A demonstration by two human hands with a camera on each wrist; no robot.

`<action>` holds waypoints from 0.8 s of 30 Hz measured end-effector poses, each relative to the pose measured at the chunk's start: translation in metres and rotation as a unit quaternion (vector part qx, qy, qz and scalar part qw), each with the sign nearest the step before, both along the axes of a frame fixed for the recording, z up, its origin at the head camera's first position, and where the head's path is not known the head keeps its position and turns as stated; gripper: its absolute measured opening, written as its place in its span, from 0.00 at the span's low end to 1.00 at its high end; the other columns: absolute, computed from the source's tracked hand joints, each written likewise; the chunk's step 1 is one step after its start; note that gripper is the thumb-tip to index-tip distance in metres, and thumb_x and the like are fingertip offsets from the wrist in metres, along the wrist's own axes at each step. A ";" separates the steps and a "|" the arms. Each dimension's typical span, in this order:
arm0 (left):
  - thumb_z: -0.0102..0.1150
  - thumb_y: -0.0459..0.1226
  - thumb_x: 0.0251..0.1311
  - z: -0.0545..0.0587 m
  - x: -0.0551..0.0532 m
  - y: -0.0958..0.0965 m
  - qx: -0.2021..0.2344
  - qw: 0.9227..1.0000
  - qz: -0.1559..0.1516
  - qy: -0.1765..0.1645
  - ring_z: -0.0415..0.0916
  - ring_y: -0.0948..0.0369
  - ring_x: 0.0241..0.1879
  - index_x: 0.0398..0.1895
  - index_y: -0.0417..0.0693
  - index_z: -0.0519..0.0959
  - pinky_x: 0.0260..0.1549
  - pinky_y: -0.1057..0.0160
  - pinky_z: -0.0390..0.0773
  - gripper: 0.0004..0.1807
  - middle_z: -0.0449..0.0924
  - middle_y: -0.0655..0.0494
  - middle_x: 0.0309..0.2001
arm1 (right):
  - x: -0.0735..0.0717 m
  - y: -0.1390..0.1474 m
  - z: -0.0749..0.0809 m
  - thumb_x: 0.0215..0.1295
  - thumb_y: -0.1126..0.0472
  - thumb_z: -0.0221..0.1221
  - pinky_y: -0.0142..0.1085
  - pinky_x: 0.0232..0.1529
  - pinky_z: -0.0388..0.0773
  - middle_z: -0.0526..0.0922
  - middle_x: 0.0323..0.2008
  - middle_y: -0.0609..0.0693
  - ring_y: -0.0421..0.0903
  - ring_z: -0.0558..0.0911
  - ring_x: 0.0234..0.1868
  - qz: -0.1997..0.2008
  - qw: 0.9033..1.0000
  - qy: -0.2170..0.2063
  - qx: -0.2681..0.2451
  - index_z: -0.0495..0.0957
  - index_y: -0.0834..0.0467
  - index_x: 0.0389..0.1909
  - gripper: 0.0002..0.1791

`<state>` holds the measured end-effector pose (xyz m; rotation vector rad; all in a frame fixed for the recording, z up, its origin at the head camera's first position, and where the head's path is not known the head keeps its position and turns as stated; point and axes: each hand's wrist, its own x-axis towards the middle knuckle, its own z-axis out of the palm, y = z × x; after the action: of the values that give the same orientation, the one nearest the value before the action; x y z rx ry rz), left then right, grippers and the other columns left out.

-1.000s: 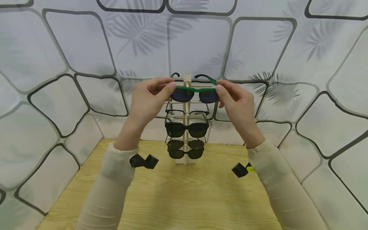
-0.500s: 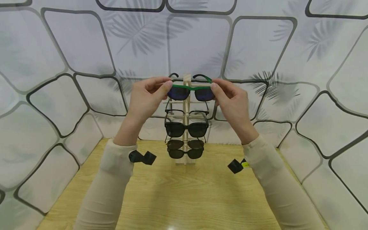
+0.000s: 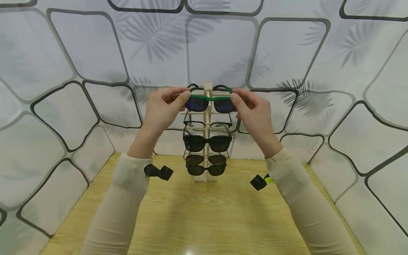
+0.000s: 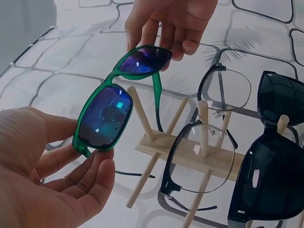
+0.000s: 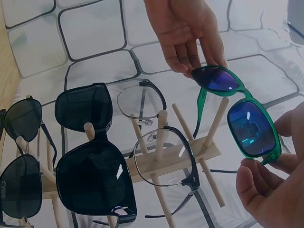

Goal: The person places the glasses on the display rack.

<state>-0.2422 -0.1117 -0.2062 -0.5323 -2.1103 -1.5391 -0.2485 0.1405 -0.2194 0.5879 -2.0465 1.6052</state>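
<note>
A pair of green-framed sunglasses point(image 3: 197, 103) with bluish-purple mirrored lenses is held at the top of a wooden glasses stand point(image 3: 208, 87). My left hand point(image 3: 164, 108) pinches the frame at its left hinge, thumb in front. At the other hinge my right hand point(image 3: 255, 115) pinches in the same way. Both temples point back past the stand, with dark tips showing above the frame. In the left wrist view, the bridge of the green sunglasses point(image 4: 105, 114) is close by the stand's top peg point(image 4: 138, 111), and the fingers of both hands sit at the outer corners.
Below on the stand hang clear half-rim glasses point(image 3: 220, 124), large black sunglasses point(image 3: 195, 143) and darker-lensed pairs point(image 3: 195, 170) lower down. The stand's base rests on a wood-grain table point(image 3: 204, 216). A patterned backdrop point(image 3: 220, 46) encloses the back and sides.
The green sunglasses have shifted left and slightly, now centred more on the stand. My right hand has moved left with them; my left hand moved slightly left too.
</note>
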 end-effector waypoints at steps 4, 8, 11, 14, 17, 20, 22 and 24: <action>0.61 0.44 0.69 -0.002 -0.003 -0.001 -0.005 1.000 0.000 0.001 0.82 0.66 0.32 0.56 0.45 0.83 0.38 0.62 0.84 0.18 0.86 0.45 0.46 | -0.002 0.000 -0.002 0.72 0.50 0.59 0.30 0.30 0.78 0.83 0.38 0.54 0.41 0.80 0.30 0.003 1.000 0.001 0.005 0.81 0.57 0.58 0.21; 0.60 0.44 0.69 -0.003 -0.004 -0.001 -0.004 1.000 -0.001 -0.004 0.82 0.65 0.33 0.57 0.44 0.83 0.39 0.64 0.84 0.19 0.85 0.45 0.47 | -0.004 -0.001 -0.002 0.71 0.49 0.59 0.33 0.31 0.79 0.83 0.39 0.56 0.42 0.79 0.28 0.002 1.000 0.002 0.008 0.81 0.57 0.58 0.21; 0.60 0.44 0.69 -0.004 -0.005 -0.001 -0.002 1.000 0.000 -0.006 0.82 0.64 0.35 0.57 0.44 0.82 0.39 0.66 0.84 0.19 0.85 0.44 0.47 | -0.005 -0.001 -0.003 0.71 0.49 0.60 0.33 0.30 0.79 0.84 0.40 0.57 0.42 0.80 0.29 0.000 1.000 0.000 0.007 0.81 0.58 0.58 0.22; 0.60 0.44 0.69 -0.005 -0.006 -0.001 -0.002 1.000 0.001 -0.006 0.82 0.62 0.35 0.57 0.44 0.83 0.39 0.66 0.84 0.19 0.85 0.44 0.47 | -0.007 -0.002 -0.005 0.71 0.49 0.59 0.30 0.30 0.78 0.84 0.41 0.57 0.42 0.80 0.30 -0.001 1.000 -0.004 0.008 0.80 0.59 0.58 0.23; 0.60 0.45 0.69 -0.007 -0.008 -0.001 -0.004 1.000 0.002 -0.006 0.83 0.60 0.36 0.57 0.45 0.83 0.40 0.64 0.84 0.19 0.85 0.45 0.47 | -0.009 -0.001 -0.007 0.71 0.48 0.59 0.30 0.31 0.78 0.84 0.41 0.56 0.43 0.80 0.31 -0.003 1.000 -0.009 0.012 0.80 0.58 0.59 0.23; 0.60 0.45 0.69 -0.008 -0.010 -0.001 -0.006 1.000 0.003 -0.010 0.83 0.58 0.38 0.57 0.46 0.83 0.41 0.61 0.84 0.19 0.85 0.45 0.48 | -0.010 -0.001 -0.008 0.72 0.47 0.58 0.31 0.31 0.79 0.84 0.42 0.55 0.43 0.80 0.32 -0.006 1.000 -0.015 0.021 0.80 0.57 0.60 0.23; 0.60 0.45 0.69 -0.009 -0.012 -0.001 -0.004 1.000 0.001 -0.012 0.84 0.57 0.38 0.57 0.46 0.83 0.41 0.61 0.85 0.19 0.85 0.45 0.48 | -0.011 -0.001 -0.009 0.72 0.47 0.58 0.31 0.32 0.79 0.84 0.43 0.55 0.43 0.80 0.33 -0.007 0.999 -0.018 0.028 0.79 0.56 0.60 0.23; 0.60 0.45 0.69 -0.010 -0.013 -0.001 -0.001 1.000 0.001 -0.014 0.83 0.58 0.38 0.57 0.44 0.82 0.41 0.63 0.84 0.20 0.85 0.45 0.48 | -0.011 -0.001 -0.010 0.72 0.46 0.57 0.31 0.32 0.79 0.84 0.44 0.56 0.44 0.80 0.33 -0.009 0.999 -0.021 0.034 0.79 0.55 0.61 0.23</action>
<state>-0.2547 -0.1129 -0.2162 -0.5134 -2.1317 -1.5528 -0.2597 0.1392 -0.2289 0.5630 -2.1375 1.5554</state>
